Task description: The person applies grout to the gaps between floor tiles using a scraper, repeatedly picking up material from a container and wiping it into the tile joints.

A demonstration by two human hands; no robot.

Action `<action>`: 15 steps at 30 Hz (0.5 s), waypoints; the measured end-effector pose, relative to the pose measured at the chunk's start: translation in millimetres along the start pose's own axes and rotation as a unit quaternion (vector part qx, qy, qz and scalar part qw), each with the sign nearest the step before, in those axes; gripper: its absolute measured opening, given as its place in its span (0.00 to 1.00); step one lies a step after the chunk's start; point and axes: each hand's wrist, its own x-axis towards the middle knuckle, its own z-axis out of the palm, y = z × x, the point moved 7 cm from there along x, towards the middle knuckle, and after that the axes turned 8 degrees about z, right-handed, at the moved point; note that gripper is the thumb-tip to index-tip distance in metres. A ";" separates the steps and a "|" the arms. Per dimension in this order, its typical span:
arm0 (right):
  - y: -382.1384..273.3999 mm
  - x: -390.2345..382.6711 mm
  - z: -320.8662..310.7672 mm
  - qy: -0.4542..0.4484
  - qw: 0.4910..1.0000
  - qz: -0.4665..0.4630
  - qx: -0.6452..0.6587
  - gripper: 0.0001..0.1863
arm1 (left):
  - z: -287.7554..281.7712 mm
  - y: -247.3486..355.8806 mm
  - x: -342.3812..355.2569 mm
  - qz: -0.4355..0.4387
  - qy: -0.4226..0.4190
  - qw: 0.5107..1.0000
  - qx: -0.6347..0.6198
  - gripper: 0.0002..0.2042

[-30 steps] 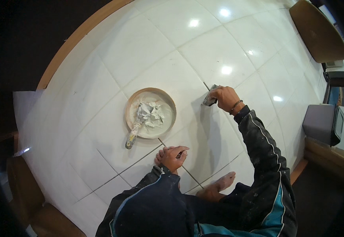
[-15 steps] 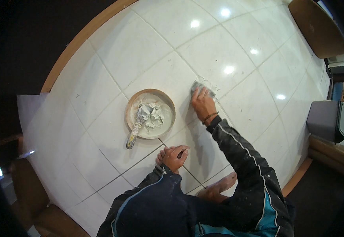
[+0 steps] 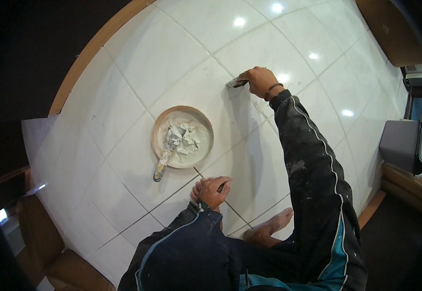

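My right hand [image 3: 261, 81] grips a small flat scraper [image 3: 236, 82], dark and smeared with white paste. The scraper's edge is at the white floor tiles [image 3: 182, 60], close to a grout line. My left hand [image 3: 214, 190] is curled closed above my foot, near the bowl; a dark spot shows between its fingers, too small to name. To the left of my hands stands a round, tan-rimmed bowl [image 3: 210, 131] of thick white paste [image 3: 190, 141]. A putty knife [image 3: 165, 157] with a paste-smeared handle lies in the paste, its handle over the near rim.
My bare foot [image 3: 271, 225] rests on the tiles between my arms. A grey bin-like container [image 3: 399, 143] stands at the right. Brown furniture [image 3: 390, 34] is at the upper right, and brown seating [image 3: 39, 233] at the lower left. Wooden edging [image 3: 87, 56] borders the floor at upper left.
My right hand has moved up and slightly right with the scraper, turning so its edge points left. The thin paste marks under it have been smoothed or covered. My left hand has stayed put.
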 end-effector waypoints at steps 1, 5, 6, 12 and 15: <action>1.6 3.1 2.2 -0.014 1.000 0.009 -0.005 0.21 | -1.7 0.4 -1.3 0.009 0.017 1.000 0.006 0.08; -0.1 -18.2 8.0 -0.091 0.996 -0.009 -0.025 0.19 | -1.4 1.2 -1.2 -0.046 -0.042 0.997 0.034 0.08; 1.0 -28.0 8.3 -0.081 0.996 -0.032 -0.008 0.19 | -2.1 1.5 -1.3 -0.036 -0.027 0.998 0.044 0.08; 29.3 -106.7 18.8 -0.065 0.998 -0.019 0.013 0.15 | -2.8 9.5 3.5 -0.024 -0.011 0.999 0.046 0.08; 28.4 -127.6 14.5 -0.111 0.994 0.020 -0.014 0.15 | 0.0 5.6 1.6 -0.019 -0.007 0.999 0.028 0.08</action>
